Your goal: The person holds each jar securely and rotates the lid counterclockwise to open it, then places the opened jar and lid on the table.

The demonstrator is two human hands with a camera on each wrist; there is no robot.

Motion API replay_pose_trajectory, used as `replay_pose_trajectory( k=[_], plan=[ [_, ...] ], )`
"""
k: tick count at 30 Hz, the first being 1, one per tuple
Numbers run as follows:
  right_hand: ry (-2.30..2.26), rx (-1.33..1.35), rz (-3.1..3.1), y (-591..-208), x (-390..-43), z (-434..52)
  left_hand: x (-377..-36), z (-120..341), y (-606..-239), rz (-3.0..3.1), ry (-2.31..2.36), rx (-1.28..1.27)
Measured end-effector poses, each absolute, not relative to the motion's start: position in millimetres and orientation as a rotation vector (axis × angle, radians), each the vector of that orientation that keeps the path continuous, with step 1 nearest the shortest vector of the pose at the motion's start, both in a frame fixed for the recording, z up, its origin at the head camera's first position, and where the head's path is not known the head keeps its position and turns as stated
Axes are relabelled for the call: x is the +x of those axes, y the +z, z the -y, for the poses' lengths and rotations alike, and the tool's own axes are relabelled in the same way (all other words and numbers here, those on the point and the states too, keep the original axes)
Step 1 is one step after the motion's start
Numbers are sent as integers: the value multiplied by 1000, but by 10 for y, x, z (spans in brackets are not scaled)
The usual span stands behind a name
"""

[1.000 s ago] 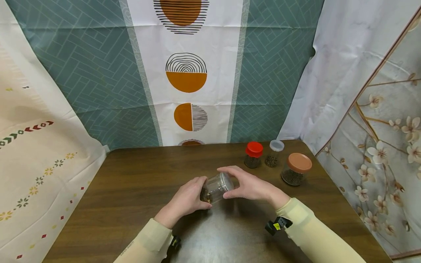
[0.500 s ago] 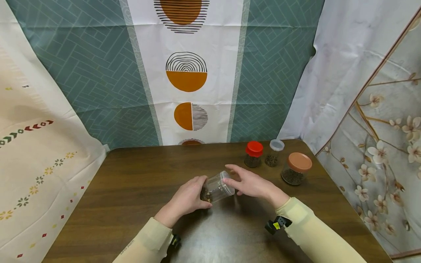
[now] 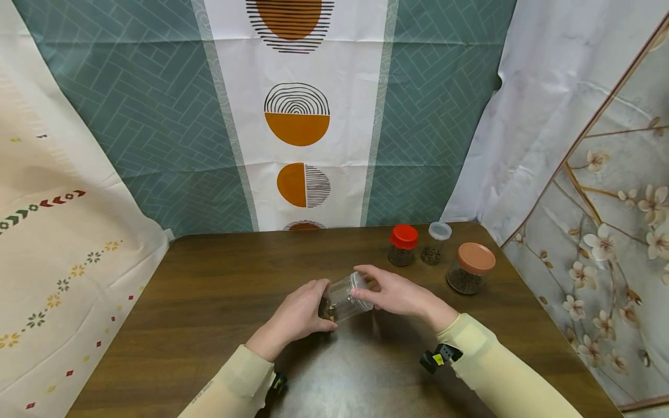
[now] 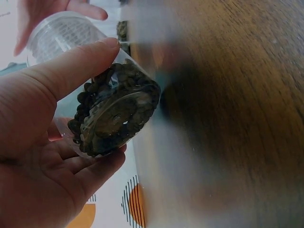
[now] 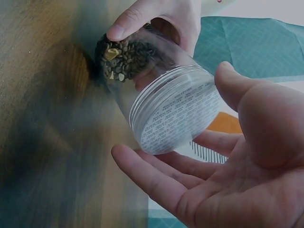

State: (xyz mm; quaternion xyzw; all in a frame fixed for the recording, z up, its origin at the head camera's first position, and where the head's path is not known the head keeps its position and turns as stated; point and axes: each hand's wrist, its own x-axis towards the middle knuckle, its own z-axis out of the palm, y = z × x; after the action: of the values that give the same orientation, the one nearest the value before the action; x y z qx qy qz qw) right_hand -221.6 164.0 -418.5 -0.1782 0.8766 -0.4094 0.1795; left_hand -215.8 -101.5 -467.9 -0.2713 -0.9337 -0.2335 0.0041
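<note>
Nearest, bare wood of the table (image 3: 334,380) fronts the person, leaving room to lower the hands. Beyond it, the left hand (image 3: 296,313) grips the base end of a clear jar (image 3: 342,302), thumb and fingers on opposite sides. The jar is tilted over mid-table, its lid (image 5: 183,114) towards the right; base contact with the wood cannot be confirmed. The right hand (image 3: 399,293) has thumb and fingers spread around the lid; firm contact cannot be told. The step in hand is judged to be working the lid; the next move calls for even pressure on its rim, jar held steady. Leftward, bare wood extends widely. Rightward, a brown-lidded jar (image 3: 472,270) limits travel; farther, a red-lidded jar (image 3: 403,244) and a clear-capped jar (image 3: 435,245) stand near the far edge, hanging cloth (image 3: 345,145) behind.
</note>
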Motion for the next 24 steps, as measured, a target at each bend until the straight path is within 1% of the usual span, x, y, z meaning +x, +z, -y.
replay_pose_trajectory(
  k=[24],
  plan=[
    [-1109,-731,-2544,-4189,-2224,-1724,-2154,1009,-4675,2940,-727,-844]
  ],
)
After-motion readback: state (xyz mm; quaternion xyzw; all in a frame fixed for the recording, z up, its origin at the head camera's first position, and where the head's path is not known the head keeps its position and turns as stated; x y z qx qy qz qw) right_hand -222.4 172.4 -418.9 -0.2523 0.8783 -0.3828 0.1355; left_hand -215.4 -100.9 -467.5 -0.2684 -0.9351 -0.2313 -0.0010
